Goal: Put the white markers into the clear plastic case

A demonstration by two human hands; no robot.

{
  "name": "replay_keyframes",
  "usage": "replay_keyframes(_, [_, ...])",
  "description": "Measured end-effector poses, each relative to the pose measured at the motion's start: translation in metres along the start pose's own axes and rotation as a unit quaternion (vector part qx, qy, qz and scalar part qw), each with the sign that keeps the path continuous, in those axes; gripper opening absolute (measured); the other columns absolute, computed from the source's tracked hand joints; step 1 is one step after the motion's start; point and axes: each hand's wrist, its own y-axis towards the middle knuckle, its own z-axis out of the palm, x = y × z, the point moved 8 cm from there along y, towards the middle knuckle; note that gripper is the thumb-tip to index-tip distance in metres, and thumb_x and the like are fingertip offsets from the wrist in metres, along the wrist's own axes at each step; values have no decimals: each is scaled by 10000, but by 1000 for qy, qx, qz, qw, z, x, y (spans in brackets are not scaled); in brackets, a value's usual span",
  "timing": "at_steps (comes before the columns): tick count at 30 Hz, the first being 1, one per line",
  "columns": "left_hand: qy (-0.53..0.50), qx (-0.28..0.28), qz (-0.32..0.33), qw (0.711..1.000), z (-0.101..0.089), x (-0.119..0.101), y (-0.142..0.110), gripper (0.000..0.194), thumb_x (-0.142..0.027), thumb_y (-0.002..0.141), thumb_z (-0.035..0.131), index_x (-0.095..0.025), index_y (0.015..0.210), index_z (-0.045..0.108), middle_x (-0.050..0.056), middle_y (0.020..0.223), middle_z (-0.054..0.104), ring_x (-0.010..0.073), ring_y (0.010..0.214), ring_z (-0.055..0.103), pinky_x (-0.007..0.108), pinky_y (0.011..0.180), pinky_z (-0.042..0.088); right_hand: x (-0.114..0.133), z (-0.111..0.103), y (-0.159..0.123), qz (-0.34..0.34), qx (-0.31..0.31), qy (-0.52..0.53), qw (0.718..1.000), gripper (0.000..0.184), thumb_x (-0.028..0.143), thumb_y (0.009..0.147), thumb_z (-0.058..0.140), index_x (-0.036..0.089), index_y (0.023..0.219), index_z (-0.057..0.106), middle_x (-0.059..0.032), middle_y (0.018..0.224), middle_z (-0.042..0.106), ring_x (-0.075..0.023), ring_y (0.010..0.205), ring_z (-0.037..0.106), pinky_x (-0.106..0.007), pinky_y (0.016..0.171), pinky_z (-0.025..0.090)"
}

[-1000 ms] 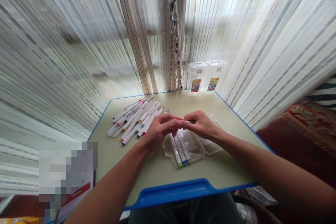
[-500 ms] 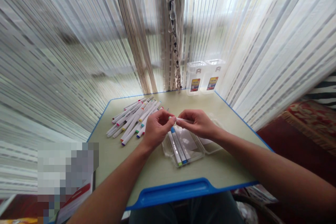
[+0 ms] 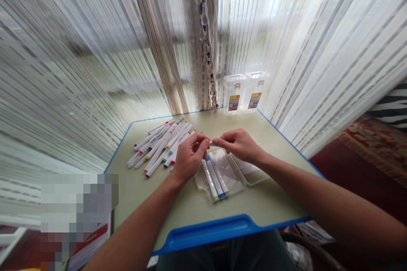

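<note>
My left hand (image 3: 190,155) and my right hand (image 3: 239,145) meet above an open clear plastic case (image 3: 237,184), each pinching a white marker (image 3: 211,142). Only a short stretch of the marker shows between the fingertips; my fingers hide the rest. Inside the case, along its left side, lie a marker with a lime-green end (image 3: 210,182) and, beside it, markers with a blue end (image 3: 218,184). The case's lid is folded out to the right, partly behind my right forearm. Left of my left hand is a loose pile of white markers (image 3: 163,144) with variously coloured ends.
Two clear plastic cases (image 3: 233,91) with yellow labels stand upright at the table's back right. The pale tabletop (image 3: 270,207) has a blue rim with a moulded groove in front. String curtains (image 3: 111,42) hang close behind and along the sides.
The right hand's fingers have shifted slightly on the marker, and less of it shows now. The whole view has shifted a little; the pile and the case look the same.
</note>
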Motion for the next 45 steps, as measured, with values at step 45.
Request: replay_keyframes(45, [-167,-123,-48,977,-26,21,9,169,-307,782,655,-147,770,601,-53,517,472,71,415,461,201,430,362,2,13,-2,39,82,273,958,403,360,803,687,102,1113,705,-126,825,744,-94,495,572,-197,406,386])
